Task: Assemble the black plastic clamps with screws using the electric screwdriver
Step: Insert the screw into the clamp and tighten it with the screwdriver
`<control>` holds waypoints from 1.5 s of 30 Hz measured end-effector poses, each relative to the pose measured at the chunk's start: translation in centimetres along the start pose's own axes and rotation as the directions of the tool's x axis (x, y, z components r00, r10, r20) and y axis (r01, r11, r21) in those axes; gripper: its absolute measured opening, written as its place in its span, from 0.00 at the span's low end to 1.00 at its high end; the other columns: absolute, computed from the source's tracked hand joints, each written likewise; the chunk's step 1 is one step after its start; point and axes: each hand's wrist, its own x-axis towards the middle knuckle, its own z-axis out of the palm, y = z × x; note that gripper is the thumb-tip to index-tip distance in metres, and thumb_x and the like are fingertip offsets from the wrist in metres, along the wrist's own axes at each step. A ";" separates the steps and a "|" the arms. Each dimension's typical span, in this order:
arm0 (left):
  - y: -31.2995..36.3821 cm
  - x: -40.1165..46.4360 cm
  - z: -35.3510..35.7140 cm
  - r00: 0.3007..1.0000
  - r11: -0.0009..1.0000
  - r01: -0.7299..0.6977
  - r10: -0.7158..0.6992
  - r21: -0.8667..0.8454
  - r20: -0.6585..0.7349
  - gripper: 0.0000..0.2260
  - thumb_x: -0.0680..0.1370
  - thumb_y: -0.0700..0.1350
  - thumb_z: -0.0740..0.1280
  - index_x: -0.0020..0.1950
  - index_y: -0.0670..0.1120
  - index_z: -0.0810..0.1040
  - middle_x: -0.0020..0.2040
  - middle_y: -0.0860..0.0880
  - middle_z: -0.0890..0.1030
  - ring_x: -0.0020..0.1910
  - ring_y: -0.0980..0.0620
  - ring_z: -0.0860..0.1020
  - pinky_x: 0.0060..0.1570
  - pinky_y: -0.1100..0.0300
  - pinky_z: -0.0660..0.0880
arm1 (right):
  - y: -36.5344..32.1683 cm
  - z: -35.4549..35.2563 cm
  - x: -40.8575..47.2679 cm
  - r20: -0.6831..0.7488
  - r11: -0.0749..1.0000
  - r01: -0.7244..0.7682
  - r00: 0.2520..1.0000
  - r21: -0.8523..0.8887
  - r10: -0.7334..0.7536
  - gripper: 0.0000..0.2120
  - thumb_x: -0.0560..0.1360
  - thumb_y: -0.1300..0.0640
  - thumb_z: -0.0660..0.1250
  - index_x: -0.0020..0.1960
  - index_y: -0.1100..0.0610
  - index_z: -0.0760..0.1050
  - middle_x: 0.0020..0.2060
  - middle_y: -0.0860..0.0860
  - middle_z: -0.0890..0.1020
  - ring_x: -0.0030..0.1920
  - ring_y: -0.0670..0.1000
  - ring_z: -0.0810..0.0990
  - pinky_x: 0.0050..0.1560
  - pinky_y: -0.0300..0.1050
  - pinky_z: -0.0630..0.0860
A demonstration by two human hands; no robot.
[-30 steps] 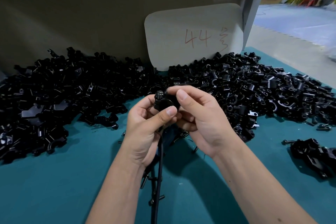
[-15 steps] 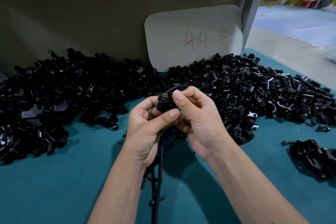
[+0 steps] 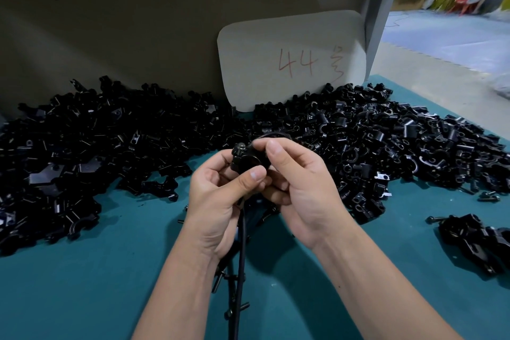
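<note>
Left hand (image 3: 218, 196): fingers clamped on small black plastic clamp (image 3: 248, 159), frame centre.
Right hand (image 3: 300, 188): fingers pinching same clamp.
Teal tabletop (image 3: 82, 284): loose black clamp parts heap (image 3: 110, 141) across upper half.

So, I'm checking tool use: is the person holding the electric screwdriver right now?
No: the left hand and right hand together pinch a black clamp; no screwdriver shows.

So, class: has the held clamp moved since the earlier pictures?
No: the clamp stays just below the cardboard sign, near its lower left corner.
</note>
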 end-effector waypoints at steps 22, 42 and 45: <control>-0.2 0.1 0.0 1.000 0.999 0.018 -0.017 0.031 -0.022 0.15 0.65 0.41 0.80 0.50 0.43 0.85 0.45 0.37 0.85 0.42 0.44 0.84 0.45 0.50 0.83 | -0.1 1.1 -0.3 -0.102 0.999 -0.003 0.995 0.037 0.007 0.08 0.70 0.49 0.76 0.42 0.53 0.80 0.43 0.58 0.82 0.37 0.50 0.81 0.32 0.38 0.76; 0.2 0.9 -1.7 0.936 0.980 -0.087 0.019 -0.179 -0.350 0.24 0.70 0.39 0.74 0.66 0.44 0.77 0.50 0.44 0.87 0.40 0.55 0.82 0.42 0.65 0.79 | 0.8 1.2 0.1 -0.179 0.489 0.004 0.928 -0.872 -0.328 0.18 0.79 0.40 0.68 0.37 0.51 0.73 0.29 0.46 0.79 0.31 0.45 0.77 0.35 0.42 0.74; 0.2 1.0 -2.4 0.921 0.983 -0.075 0.004 -0.168 -0.389 0.18 0.75 0.38 0.72 0.65 0.45 0.81 0.51 0.44 0.86 0.42 0.54 0.81 0.43 0.65 0.79 | 0.2 0.7 0.1 -0.132 0.130 -0.100 0.954 -0.987 -0.269 0.21 0.80 0.39 0.65 0.36 0.53 0.70 0.28 0.47 0.76 0.30 0.50 0.75 0.33 0.46 0.70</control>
